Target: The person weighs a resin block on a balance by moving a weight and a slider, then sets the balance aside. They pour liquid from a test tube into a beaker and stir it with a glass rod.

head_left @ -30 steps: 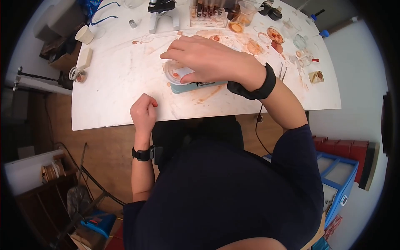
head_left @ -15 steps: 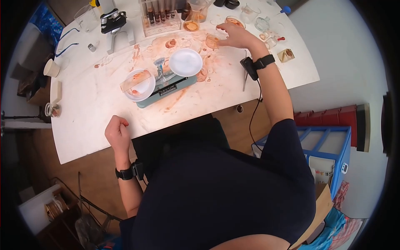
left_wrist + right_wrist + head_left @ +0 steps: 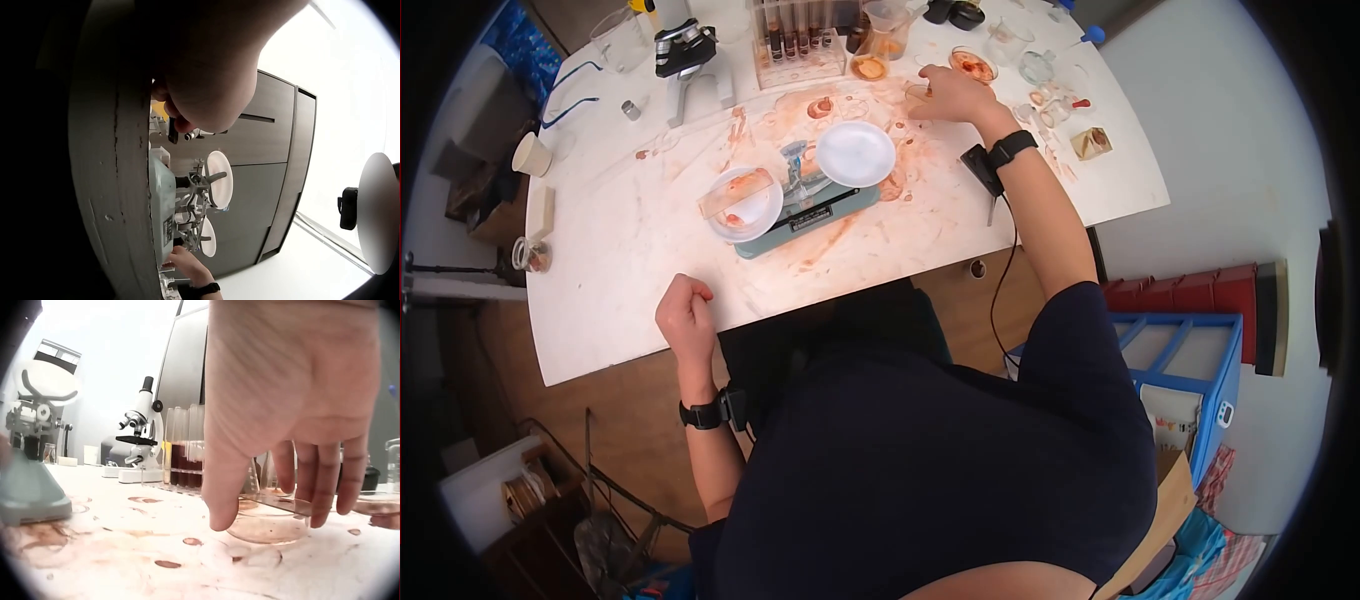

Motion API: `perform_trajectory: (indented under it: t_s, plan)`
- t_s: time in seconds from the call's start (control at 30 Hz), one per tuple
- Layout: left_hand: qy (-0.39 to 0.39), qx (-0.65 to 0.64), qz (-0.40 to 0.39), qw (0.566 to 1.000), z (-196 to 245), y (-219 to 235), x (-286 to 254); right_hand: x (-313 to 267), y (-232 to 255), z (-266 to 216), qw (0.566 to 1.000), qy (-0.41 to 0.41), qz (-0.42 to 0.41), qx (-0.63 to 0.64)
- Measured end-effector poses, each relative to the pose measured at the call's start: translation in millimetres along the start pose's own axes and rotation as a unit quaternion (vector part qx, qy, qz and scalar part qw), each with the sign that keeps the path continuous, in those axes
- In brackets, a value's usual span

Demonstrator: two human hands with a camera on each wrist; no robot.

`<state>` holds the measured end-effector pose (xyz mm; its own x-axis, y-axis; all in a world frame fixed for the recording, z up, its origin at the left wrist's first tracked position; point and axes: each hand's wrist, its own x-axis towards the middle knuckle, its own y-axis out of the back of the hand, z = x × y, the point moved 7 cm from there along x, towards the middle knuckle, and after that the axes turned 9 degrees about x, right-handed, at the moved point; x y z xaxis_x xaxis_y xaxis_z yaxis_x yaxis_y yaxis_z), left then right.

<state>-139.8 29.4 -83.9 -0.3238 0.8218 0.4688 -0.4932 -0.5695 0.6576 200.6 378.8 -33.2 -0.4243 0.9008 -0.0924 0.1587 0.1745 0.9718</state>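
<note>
At the table's front edge my left hand point(image 3: 687, 318) rests with its fingers curled in, nothing visible in it. My right hand point(image 3: 956, 95) reaches down over a shallow glass dish point(image 3: 265, 530); in the right wrist view the thumb is at its left side and the fingers at its right, gripping around it. A flat clear edge shows between them. The green balance point(image 3: 810, 218) stands mid-table. Its left pan point(image 3: 756, 215) bears a clear strip with reddish matter point(image 3: 738, 195), and its right pan point(image 3: 856, 153) looks bare.
A test tube rack point(image 3: 798, 68), a microscope point(image 3: 685, 55) and a flask point(image 3: 869, 66) stand behind the balance. Another dish with red contents point(image 3: 973, 64) sits just past my right hand. Glassware and a small block point(image 3: 1091, 143) lie to the right. Reddish stains mark the tabletop.
My right hand has moved from above the balance to the dish at the right and lowered over it. The head view has shifted; my left hand stays at the table edge.
</note>
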Motion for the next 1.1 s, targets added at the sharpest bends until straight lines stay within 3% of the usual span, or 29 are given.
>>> perform_trajectory:
  t_s: [0.33, 0.47, 0.67, 1.1]
  plan:
    - [-0.01, 0.01, 0.005, 1.0, 4, 1, 1, -79, 88, -119, 0.967, 0.238, 0.047, 0.08]
    - [-0.008, 0.007, 0.008, 1.0, 3, 2, 1, -100, 79, -152, 0.963, 0.264, 0.008, 0.057]
    - [-0.003, 0.0, 0.007, 1.0, 3, 2, 1, -100, 61, -162, 0.968, 0.249, -0.011, 0.024]
    - [0.003, 0.011, 0.004, 1.0, 0, 2, 0, -105, 53, -169, 0.963, 0.267, 0.028, -0.014]
